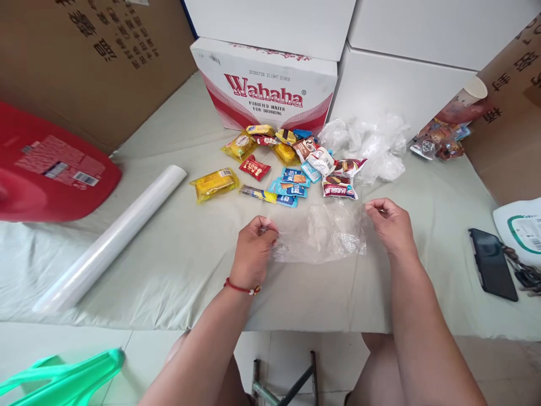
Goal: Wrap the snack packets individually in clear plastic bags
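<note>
A clear plastic bag (321,234) is stretched flat between my two hands, low over the table's front part. My left hand (253,248), with a red cord bracelet at the wrist, pinches the bag's left end. At the opposite end, my right hand (391,225) grips the upper right corner between thumb and fingertips. Just beyond the bag lies a loose pile of wrapped snacks: a yellow-wrapped cake (215,184), a red packet (254,167), blue packets (291,185) and a maroon-and-white packet (340,188). Crumpled clear bags (367,144) lie behind, on the right.
A Wahaha water carton (270,84) stands at the back. On the left are a plastic-film roll (114,237) and a red jug (51,169). To the right lie a black phone (492,264), keys (526,273), a white container (522,228) and a filled snack bag (442,138).
</note>
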### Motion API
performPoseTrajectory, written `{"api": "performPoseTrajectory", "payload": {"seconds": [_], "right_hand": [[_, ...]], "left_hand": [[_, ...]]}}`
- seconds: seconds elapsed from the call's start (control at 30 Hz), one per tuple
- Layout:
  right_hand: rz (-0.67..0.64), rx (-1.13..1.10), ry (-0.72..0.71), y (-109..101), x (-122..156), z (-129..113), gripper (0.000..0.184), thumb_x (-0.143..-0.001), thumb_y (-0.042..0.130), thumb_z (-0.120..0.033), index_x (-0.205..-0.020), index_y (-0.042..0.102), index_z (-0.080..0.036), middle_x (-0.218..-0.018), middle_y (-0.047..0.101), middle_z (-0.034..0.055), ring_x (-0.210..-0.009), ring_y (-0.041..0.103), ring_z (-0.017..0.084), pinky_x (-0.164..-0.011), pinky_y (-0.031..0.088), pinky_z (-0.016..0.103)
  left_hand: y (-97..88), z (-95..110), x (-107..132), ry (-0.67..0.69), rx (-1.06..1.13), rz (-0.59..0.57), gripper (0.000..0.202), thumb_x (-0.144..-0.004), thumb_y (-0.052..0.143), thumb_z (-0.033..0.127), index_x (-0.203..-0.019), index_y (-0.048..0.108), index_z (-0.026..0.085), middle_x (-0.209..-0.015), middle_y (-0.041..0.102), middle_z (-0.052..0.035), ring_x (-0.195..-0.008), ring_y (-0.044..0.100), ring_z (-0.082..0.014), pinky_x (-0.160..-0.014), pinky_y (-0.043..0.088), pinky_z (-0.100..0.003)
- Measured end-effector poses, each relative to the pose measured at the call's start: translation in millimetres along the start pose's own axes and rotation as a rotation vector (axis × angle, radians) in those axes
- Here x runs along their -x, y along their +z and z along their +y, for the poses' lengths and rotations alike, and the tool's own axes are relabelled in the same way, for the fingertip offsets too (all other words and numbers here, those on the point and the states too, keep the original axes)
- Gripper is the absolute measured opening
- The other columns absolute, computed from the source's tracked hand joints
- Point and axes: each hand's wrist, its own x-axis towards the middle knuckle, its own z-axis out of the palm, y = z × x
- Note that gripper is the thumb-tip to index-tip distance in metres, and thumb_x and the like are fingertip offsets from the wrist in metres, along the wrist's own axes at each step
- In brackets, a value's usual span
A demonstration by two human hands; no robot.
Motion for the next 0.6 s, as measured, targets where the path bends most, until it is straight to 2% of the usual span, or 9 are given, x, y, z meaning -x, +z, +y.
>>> {"api": "performPoseTrajectory", "payload": {"seconds": [0.1, 0.17, 0.27, 0.37, 0.43, 0.5, 0.6], "right_hand": [[0.043, 0.264, -0.149, 9, -6, 8, 0.03, -0.089, 0.058, -0.047, -0.086, 0.072, -0.02, -0.083, 0.066, 0.0055, -0.074, 0.052, 0.02, -0.076, 0.044, 0.036], [0.042, 0.42, -0.244, 19, -9, 11, 0.036, -0.093, 0.055, -0.05, -0.088, 0.075, -0.021, -0.09, 0.067, 0.0096, -0.09, 0.053, 0.026, -0.09, 0.043, 0.042], [-0.001, 0.504, -0.261, 33, -10, 12, 0.037, -0.088, 0.064, -0.057, -0.096, 0.079, -0.023, -0.098, 0.066, 0.0122, -0.104, 0.048, 0.032, -0.094, 0.042, 0.047], [-0.058, 0.445, -0.245, 37, -9, 9, 0.022, -0.082, 0.074, -0.044, -0.094, 0.08, -0.026, -0.101, 0.065, 0.0105, -0.106, 0.045, 0.032, -0.095, 0.043, 0.045], [-0.057, 0.372, -0.252, 33, -9, 5, 0.013, -0.082, 0.072, -0.036, -0.087, 0.08, -0.027, -0.1, 0.064, 0.0089, -0.107, 0.046, 0.031, -0.097, 0.042, 0.044], [-0.018, 0.291, -0.265, 24, -8, 2, 0.012, -0.083, 0.071, -0.036, -0.085, 0.079, -0.027, -0.1, 0.062, 0.0074, -0.102, 0.049, 0.028, -0.094, 0.043, 0.042], [-0.008, 0.085, -0.262, 4, -3, -2, 0.015, -0.084, 0.072, -0.04, -0.085, 0.076, -0.026, -0.097, 0.062, 0.0043, -0.083, 0.051, 0.02, -0.079, 0.044, 0.036]], "left_hand": [[-0.3, 1, 1, -0.023, -0.035, -0.069, 0.011, -0.058, 0.063, 0.018, -0.068, 0.059, 0.019, -0.064, 0.06, 0.0033, -0.055, 0.045, -0.0095, -0.053, 0.034, -0.022], [-0.6, 0, 4, -0.041, -0.103, -0.128, 0.011, -0.059, 0.062, 0.019, -0.069, 0.06, 0.019, -0.062, 0.06, 0.0033, -0.053, 0.044, -0.0098, -0.052, 0.032, -0.022], [-2.2, -2, 6, -0.036, -0.243, -0.224, 0.011, -0.062, 0.061, 0.021, -0.072, 0.063, 0.019, -0.063, 0.061, 0.0023, -0.053, 0.045, -0.0102, -0.052, 0.031, -0.022], [-3.4, -3, 3, -0.005, -0.316, -0.271, 0.009, -0.065, 0.062, 0.022, -0.073, 0.064, 0.019, -0.064, 0.059, 0.0025, -0.055, 0.045, -0.0106, -0.053, 0.032, -0.022], [-3.7, -1, -1, 0.028, -0.317, -0.23, 0.009, -0.067, 0.065, 0.025, -0.075, 0.064, 0.019, -0.064, 0.058, 0.0032, -0.057, 0.046, -0.0112, -0.054, 0.034, -0.022], [-4.5, 3, -7, 0.067, -0.299, -0.162, 0.011, -0.069, 0.068, 0.027, -0.075, 0.063, 0.02, -0.065, 0.057, 0.0035, -0.059, 0.047, -0.0117, -0.056, 0.035, -0.022], [-8.8, 10, -14, 0.102, -0.271, -0.088, 0.015, -0.067, 0.072, 0.028, -0.074, 0.062, 0.019, -0.067, 0.058, 0.0037, -0.062, 0.047, -0.0115, -0.058, 0.034, -0.022]]}}
